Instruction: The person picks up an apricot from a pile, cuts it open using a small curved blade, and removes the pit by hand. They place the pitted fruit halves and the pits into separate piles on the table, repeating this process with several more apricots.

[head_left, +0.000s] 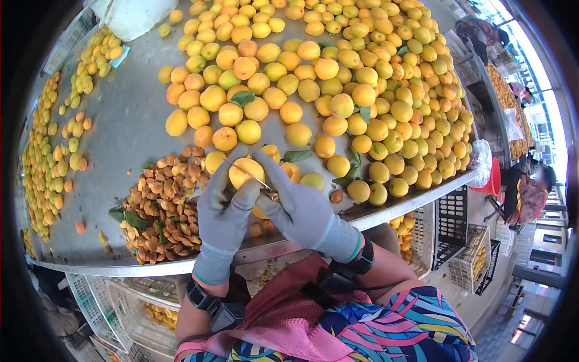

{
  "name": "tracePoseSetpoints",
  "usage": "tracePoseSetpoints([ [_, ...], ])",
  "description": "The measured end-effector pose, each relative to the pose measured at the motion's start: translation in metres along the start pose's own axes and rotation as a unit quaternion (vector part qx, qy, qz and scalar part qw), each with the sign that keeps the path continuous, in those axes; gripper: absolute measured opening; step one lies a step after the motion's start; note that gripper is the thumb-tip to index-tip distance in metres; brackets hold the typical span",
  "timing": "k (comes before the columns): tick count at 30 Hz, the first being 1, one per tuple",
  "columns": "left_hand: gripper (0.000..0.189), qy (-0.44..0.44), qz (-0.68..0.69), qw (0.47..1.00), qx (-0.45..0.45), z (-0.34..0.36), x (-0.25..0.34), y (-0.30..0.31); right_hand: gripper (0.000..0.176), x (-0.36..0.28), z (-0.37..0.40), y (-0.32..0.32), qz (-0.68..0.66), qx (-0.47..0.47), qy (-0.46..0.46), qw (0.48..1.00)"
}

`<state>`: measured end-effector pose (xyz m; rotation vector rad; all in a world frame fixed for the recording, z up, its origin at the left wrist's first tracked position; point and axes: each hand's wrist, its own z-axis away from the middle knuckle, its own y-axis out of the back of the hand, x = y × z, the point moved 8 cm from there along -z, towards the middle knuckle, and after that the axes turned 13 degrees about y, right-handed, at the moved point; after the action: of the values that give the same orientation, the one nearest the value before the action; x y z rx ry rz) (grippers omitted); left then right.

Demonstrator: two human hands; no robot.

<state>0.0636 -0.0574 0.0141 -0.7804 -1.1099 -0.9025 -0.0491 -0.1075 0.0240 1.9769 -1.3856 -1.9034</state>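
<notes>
My left hand point(222, 220), in a grey glove, is closed around a yellow apricot point(244, 171) above the table's near edge. My right hand point(301, 208), gloved too, grips a small thin-bladed knife point(258, 180), whose blade lies across the apricot. Most of the knife's handle is hidden by my fingers. Left of my hands is a heap of brown apricot pits point(163, 208). Whole apricots point(230, 114) and a few green leaves point(297, 155) lie just beyond my fingers. One loose brown pit point(336, 196) rests near my right hand.
The metal table point(136, 120) carries a large spread of apricots right and another left. Below its edge stand plastic crates point(425, 232), a black crate point(451, 220) and a crate of fruit point(470, 256). A red bucket point(490, 178) and another person point(534, 196) are at right.
</notes>
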Motion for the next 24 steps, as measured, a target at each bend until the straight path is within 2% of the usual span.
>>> tracePoseSetpoints([
  [2, 0.051, 0.000, 0.038, 0.999, -0.007, -0.001, -0.008, -0.001, 0.071, 0.000, 0.001, -0.001, -0.003, 0.000, -0.021, 1.000],
  [4, 0.051, 0.104, 0.215, 0.971, -0.015, -0.004, -0.035, 0.000, 0.072, 0.003, 0.002, -0.001, -0.006, -0.001, -0.043, 0.999],
  [5, 0.051, 0.104, 0.215, 0.971, -0.015, -0.005, -0.039, 0.001, 0.071, 0.005, 0.003, -0.002, 0.002, -0.009, -0.047, 0.999],
  [7, 0.051, 0.193, 0.264, 0.944, -0.039, -0.003, -0.060, 0.000, 0.071, 0.007, 0.005, -0.004, 0.011, -0.024, -0.051, 0.998],
  [8, 0.051, 0.193, 0.267, 0.943, -0.036, -0.002, -0.054, -0.001, 0.071, 0.005, 0.005, -0.002, 0.007, -0.014, -0.035, 0.999],
  [9, 0.051, 0.108, 0.150, 0.982, -0.029, -0.004, -0.028, 0.000, 0.071, 0.002, 0.005, 0.000, 0.003, -0.003, -0.019, 1.000],
  [10, 0.051, 0.022, 0.027, 0.999, -0.023, -0.002, -0.008, -0.001, 0.071, 0.002, 0.005, -0.001, 0.001, -0.004, -0.019, 1.000],
  [13, 0.051, -0.011, -0.017, 1.000, 0.009, 0.000, -0.006, 0.004, 0.070, 0.004, 0.003, 0.000, 0.011, -0.016, -0.020, 1.000],
  [14, 0.051, -0.010, -0.018, 1.000, 0.006, -0.001, -0.008, 0.002, 0.071, 0.001, 0.003, 0.001, 0.018, -0.017, -0.021, 0.999],
  [16, 0.051, 0.049, 0.144, 0.988, -0.030, -0.006, -0.023, -0.001, 0.071, -0.003, 0.001, 0.003, 0.024, -0.017, -0.023, 0.999],
  [17, 0.051, 0.048, 0.143, 0.988, -0.032, -0.005, -0.027, -0.002, 0.071, 0.001, 0.001, 0.002, 0.021, -0.035, -0.049, 0.998],
  [19, 0.053, 0.186, 0.324, 0.926, -0.047, -0.003, -0.055, -0.007, 0.071, 0.005, 0.002, -0.001, 0.020, -0.055, -0.075, 0.995],
  [23, 0.054, 0.169, 0.235, 0.956, -0.042, -0.002, -0.048, -0.001, 0.071, 0.007, 0.004, -0.004, 0.014, -0.055, -0.057, 0.997],
  [24, 0.054, 0.089, 0.111, 0.990, -0.018, -0.001, -0.025, 0.002, 0.071, 0.007, 0.005, -0.003, -0.005, -0.048, -0.052, 0.997],
])
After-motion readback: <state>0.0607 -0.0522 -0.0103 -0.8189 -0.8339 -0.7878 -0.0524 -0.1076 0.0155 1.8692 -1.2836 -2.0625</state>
